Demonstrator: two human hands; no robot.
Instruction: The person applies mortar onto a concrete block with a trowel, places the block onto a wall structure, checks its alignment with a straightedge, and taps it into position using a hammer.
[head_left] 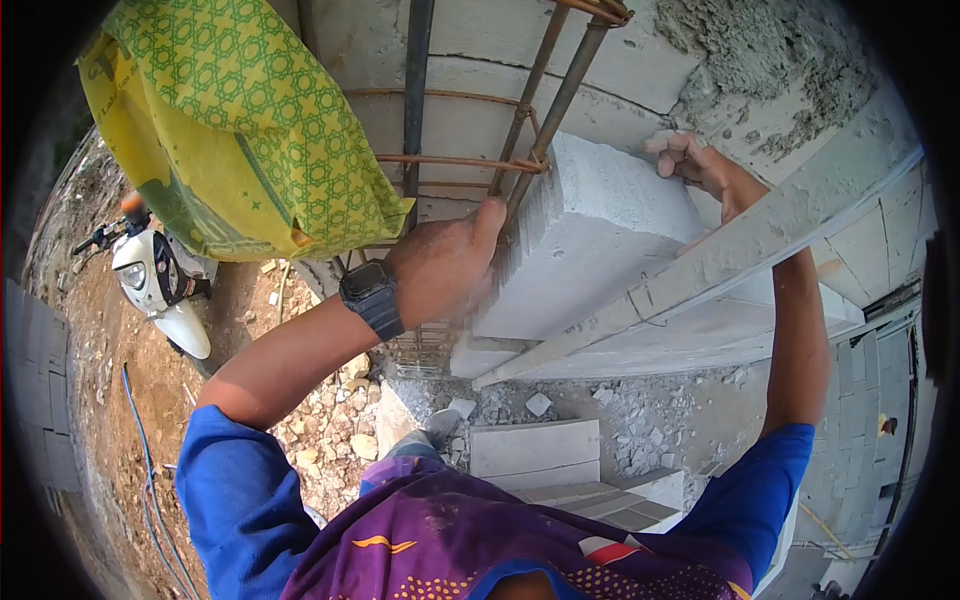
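A pale lightweight concrete block (610,225) with a ridged left end lies lengthwise on the wall course (690,345). My left hand (450,255) is against that ridged end, its thumb raised beside a steel bar; the other fingers are blurred and partly hidden. At the block's opposite end, my right hand (695,165) has its fingers bent round the upper corner. A long straight bar (690,275), grey and mortar-stained, runs diagonally along the block's near side and passes in front of my right forearm.
Rusty rebar with stirrups (460,160) rises beside my left hand. A yellow-green patterned sack (240,130) hangs over it. Rough mortar (760,75) marks the wall behind. Below are stacked blocks (535,450) and rubble (350,410); a white motorbike (165,280) stands at left.
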